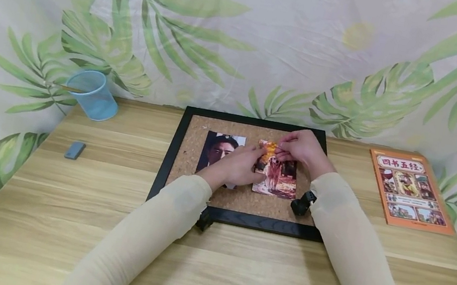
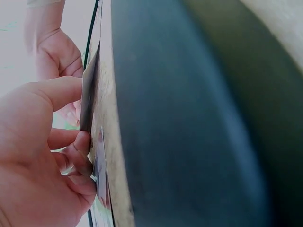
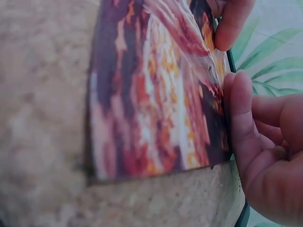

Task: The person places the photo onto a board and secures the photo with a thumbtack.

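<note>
home desk | leaf-print curtain (image 1: pixel 247 39) | wooden table (image 1: pixel 234 266) | book (image 1: pixel 412 190)

You face a pale fabric backdrop (image 1: pixel 274 38) printed with green palm leaves, hung behind and wrapping both sides. Below it, a light wood-grain table (image 1: pixel 232 275) with horizontal plank lines. Lighting is soft, even, with faint shadows on the tabletop.

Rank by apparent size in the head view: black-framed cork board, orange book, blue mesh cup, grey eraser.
1. Black-framed cork board, largest.
2. Orange picture-cover book.
3. Blue mesh cup, lying tipped.
4. Small grey eraser, smallest.
No close calls in this view.
</note>
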`<state>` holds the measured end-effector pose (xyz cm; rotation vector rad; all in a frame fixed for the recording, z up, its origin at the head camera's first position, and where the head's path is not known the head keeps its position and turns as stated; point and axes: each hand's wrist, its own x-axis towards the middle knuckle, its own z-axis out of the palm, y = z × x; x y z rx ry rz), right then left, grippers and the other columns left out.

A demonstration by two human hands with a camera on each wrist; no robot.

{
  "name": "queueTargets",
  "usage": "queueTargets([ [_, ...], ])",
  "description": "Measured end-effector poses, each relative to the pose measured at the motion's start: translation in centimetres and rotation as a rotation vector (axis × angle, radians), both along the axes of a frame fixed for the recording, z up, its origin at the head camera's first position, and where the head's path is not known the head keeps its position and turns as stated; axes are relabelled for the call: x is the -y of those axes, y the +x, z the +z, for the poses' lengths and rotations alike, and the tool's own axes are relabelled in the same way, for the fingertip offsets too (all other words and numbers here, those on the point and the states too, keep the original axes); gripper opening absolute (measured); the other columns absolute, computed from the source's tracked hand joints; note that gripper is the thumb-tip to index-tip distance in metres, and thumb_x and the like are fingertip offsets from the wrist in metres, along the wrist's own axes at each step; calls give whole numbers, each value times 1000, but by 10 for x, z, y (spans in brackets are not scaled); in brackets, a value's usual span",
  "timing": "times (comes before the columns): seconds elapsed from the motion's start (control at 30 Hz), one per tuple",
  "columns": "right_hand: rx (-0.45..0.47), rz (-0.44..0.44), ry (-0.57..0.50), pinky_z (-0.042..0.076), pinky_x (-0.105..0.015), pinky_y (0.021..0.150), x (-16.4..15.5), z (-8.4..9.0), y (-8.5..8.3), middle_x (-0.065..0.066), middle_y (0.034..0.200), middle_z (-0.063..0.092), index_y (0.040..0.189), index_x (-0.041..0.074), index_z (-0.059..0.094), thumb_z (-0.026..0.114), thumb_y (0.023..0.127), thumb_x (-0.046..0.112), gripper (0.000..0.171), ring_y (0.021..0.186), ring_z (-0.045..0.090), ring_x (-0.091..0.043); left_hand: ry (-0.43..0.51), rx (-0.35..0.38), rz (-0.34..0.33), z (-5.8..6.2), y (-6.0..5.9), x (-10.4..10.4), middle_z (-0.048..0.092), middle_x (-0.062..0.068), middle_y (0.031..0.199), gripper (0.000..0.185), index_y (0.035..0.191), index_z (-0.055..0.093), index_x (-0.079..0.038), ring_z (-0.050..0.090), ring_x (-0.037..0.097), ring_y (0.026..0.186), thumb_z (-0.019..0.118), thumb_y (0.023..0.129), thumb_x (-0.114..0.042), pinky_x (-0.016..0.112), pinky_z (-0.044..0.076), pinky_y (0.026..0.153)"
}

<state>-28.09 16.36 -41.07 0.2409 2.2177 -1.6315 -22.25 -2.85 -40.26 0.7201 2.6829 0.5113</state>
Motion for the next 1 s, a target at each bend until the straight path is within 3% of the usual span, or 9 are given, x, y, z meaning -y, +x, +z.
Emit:
queueTargets([
  [0.3, 79, -9, 85, 57, -32, 62, 7, 9, -3, -17, 87, 67, 109, -4, 60, 56, 94, 2, 16, 59, 67, -18, -4, 6, 12, -1, -1, 1, 34, 12, 149, 75, 151, 29, -15, 37, 31, 133, 60, 89, -44, 44, 34, 106],
  [0.47, 81, 55, 161, 53, -27, 53, 4, 11, -3, -11, 80, 67, 110, -2, 60, 56, 95, 8, 19, 55, 62, -14, 4, 6, 12, -1, 0, 0, 38, 11, 145, 76, 151, 29, -15, 40, 29, 129, 60, 88, -44, 42, 37, 104],
  [0.63, 72, 77, 171, 46, -26, 45, -2, 9, 0, -8, 72, 64, 110, 0, 61, 57, 95, 11, 19, 50, 58, -14, 1, -1, 12, -2, 0, 1, 38, 11, 145, 76, 151, 28, -15, 39, 29, 130, 60, 88, -44, 42, 36, 105],
  [1.0, 74, 55, 164, 48, -28, 46, -4, 6, 1, -9, 73, 65, 106, 1, 60, 59, 95, 16, 18, 50, 60, -16, 17, -13, 4, -6, -1, 0, 38, 11, 144, 76, 150, 29, -13, 40, 29, 129, 60, 88, -44, 40, 36, 105],
])
